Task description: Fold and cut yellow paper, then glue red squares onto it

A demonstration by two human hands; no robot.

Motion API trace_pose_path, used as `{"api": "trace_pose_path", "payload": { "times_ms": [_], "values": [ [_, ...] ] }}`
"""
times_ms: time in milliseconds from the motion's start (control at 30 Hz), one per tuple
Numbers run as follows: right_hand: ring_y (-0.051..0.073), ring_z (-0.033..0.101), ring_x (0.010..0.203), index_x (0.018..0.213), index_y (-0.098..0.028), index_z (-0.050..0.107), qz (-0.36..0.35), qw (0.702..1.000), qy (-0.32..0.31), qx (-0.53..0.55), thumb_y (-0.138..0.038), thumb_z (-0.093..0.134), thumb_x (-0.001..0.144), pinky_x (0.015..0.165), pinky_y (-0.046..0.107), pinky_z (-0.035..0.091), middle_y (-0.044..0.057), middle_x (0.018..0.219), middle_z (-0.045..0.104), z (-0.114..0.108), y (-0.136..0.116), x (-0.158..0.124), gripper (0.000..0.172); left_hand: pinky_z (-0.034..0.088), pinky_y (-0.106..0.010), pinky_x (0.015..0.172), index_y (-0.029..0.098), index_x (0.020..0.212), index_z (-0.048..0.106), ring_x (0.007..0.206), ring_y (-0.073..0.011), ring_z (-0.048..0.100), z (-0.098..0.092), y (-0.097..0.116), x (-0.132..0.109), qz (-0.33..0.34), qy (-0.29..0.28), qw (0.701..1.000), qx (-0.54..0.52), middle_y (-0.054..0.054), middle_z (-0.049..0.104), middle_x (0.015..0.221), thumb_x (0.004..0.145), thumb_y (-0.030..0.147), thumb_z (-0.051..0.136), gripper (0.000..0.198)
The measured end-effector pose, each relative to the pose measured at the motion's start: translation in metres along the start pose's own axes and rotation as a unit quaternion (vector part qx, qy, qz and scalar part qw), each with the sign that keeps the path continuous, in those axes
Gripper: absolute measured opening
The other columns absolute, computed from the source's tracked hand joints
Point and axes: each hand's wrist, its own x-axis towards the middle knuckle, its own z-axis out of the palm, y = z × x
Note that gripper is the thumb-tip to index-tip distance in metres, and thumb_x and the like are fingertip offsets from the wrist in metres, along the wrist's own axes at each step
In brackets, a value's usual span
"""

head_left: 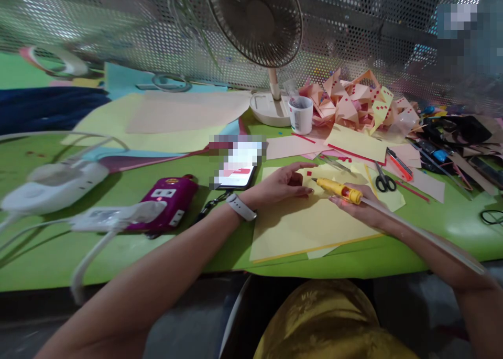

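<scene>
My right hand (349,207) is wrapped round a yellow glue gun (338,189). A long, whitish glue stick (416,230) runs out of its back end, over my forearm. The gun's dark nozzle points left, close to a small red square (309,173) on a pale yellow piece of paper (323,174). My left hand (288,183), with a white band on its wrist, holds this piece at its left side, forefinger along the top and thumb below. Under both hands lies a larger yellow sheet (286,233). Just how the left fingertips grip the piece is hard to see.
Left of the sheet are a lit phone (239,165), a purple power adapter (168,202) and a white power strip (55,186). Black scissors (384,181) and a red cutter (400,164) lie right. Behind stand a fan (257,23), a white cup (301,115) and folded paper pieces (353,99).
</scene>
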Motion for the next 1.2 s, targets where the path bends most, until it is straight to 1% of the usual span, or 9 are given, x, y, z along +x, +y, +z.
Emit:
{"api": "trace_pose_path", "payload": {
  "times_ms": [133, 267, 367, 633, 833, 967, 1033, 1100, 1200],
  "values": [
    [0.010, 0.037, 0.055, 0.067, -0.021, 0.048, 0.004, 1.000, -0.003, 0.001, -0.041, 0.064, 0.083, 0.051, 0.028, 0.028, -0.005, 0.059, 0.043, 0.000, -0.002, -0.001, 0.031, 0.053, -0.031, 0.072, 0.016, 0.143, 0.040, 0.070, -0.0141, 0.062, 0.000, 0.001, 0.000, -0.001, 0.000, 1.000, -0.001, 0.005, 0.059, 0.071, 0.081, 0.031, 0.075, 0.073],
    [0.011, 0.037, 0.055, 0.065, -0.021, 0.046, 0.016, 1.000, 0.001, -0.002, -0.046, 0.066, 0.081, 0.052, 0.028, 0.027, -0.005, 0.058, 0.042, 0.000, -0.002, -0.001, 0.036, 0.052, -0.030, 0.070, 0.016, 0.143, 0.040, 0.067, -0.0134, 0.060, 0.001, 0.003, -0.001, 0.003, -0.001, 1.000, 0.007, 0.007, 0.055, 0.067, 0.082, 0.031, 0.074, 0.071],
    [0.011, 0.038, 0.055, 0.064, -0.021, 0.045, 0.012, 1.000, 0.005, 0.002, -0.047, 0.067, 0.081, 0.052, 0.027, 0.027, -0.005, 0.058, 0.043, 0.000, -0.001, 0.000, 0.038, 0.051, -0.030, 0.069, 0.016, 0.143, 0.040, 0.067, -0.0137, 0.060, 0.001, 0.004, -0.002, 0.002, -0.001, 1.000, 0.005, 0.006, 0.056, 0.068, 0.082, 0.031, 0.074, 0.072],
    [0.010, 0.037, 0.055, 0.066, -0.021, 0.045, 0.008, 1.000, 0.000, -0.013, -0.048, 0.065, 0.083, 0.052, 0.027, 0.027, -0.005, 0.058, 0.042, -0.001, 0.000, -0.002, 0.038, 0.050, -0.030, 0.068, 0.016, 0.144, 0.041, 0.069, -0.0155, 0.063, 0.000, 0.002, -0.001, -0.002, 0.002, 1.000, 0.012, 0.004, 0.059, 0.069, 0.080, 0.034, 0.076, 0.075],
    [0.011, 0.038, 0.055, 0.066, -0.021, 0.047, 0.015, 1.000, 0.010, -0.014, -0.049, 0.066, 0.081, 0.053, 0.028, 0.027, -0.005, 0.059, 0.044, -0.001, 0.001, -0.001, 0.037, 0.050, -0.028, 0.065, 0.016, 0.143, 0.040, 0.068, -0.0145, 0.062, 0.002, 0.006, -0.002, -0.006, 0.001, 1.000, -0.007, 0.006, 0.057, 0.067, 0.079, 0.033, 0.077, 0.075],
    [0.011, 0.037, 0.054, 0.066, -0.021, 0.048, 0.020, 1.000, 0.002, -0.011, -0.048, 0.066, 0.080, 0.052, 0.028, 0.026, -0.005, 0.057, 0.042, 0.000, 0.001, -0.001, 0.035, 0.048, -0.026, 0.061, 0.017, 0.143, 0.040, 0.066, -0.0134, 0.060, 0.003, 0.007, -0.002, -0.012, 0.001, 1.000, -0.014, 0.007, 0.055, 0.066, 0.079, 0.033, 0.077, 0.076],
    [0.011, 0.037, 0.054, 0.067, -0.021, 0.047, 0.010, 1.000, -0.010, -0.011, -0.047, 0.064, 0.082, 0.052, 0.027, 0.027, -0.005, 0.058, 0.042, -0.001, 0.001, -0.001, 0.035, 0.047, -0.026, 0.060, 0.017, 0.144, 0.039, 0.065, -0.0130, 0.059, 0.003, 0.007, -0.002, -0.013, 0.003, 1.000, -0.012, 0.008, 0.054, 0.065, 0.080, 0.033, 0.077, 0.076],
    [0.011, 0.037, 0.055, 0.068, -0.021, 0.046, -0.018, 1.000, -0.012, -0.017, -0.046, 0.063, 0.084, 0.053, 0.028, 0.028, -0.005, 0.060, 0.043, -0.003, 0.000, -0.001, 0.035, 0.047, -0.026, 0.060, 0.017, 0.143, 0.040, 0.064, -0.0132, 0.059, 0.004, 0.007, -0.002, -0.010, 0.008, 1.000, -0.004, 0.008, 0.053, 0.064, 0.079, 0.033, 0.077, 0.076],
    [0.011, 0.040, 0.058, 0.068, -0.021, 0.047, -0.077, 0.996, 0.017, -0.040, -0.044, 0.065, 0.083, 0.057, 0.028, 0.029, -0.004, 0.064, 0.045, -0.011, -0.002, -0.001, 0.034, 0.046, -0.026, 0.059, 0.017, 0.143, 0.041, 0.064, -0.0140, 0.060, 0.003, 0.008, -0.002, -0.007, 0.014, 1.000, 0.018, 0.008, 0.054, 0.063, 0.079, 0.034, 0.076, 0.075]
  ]
}}
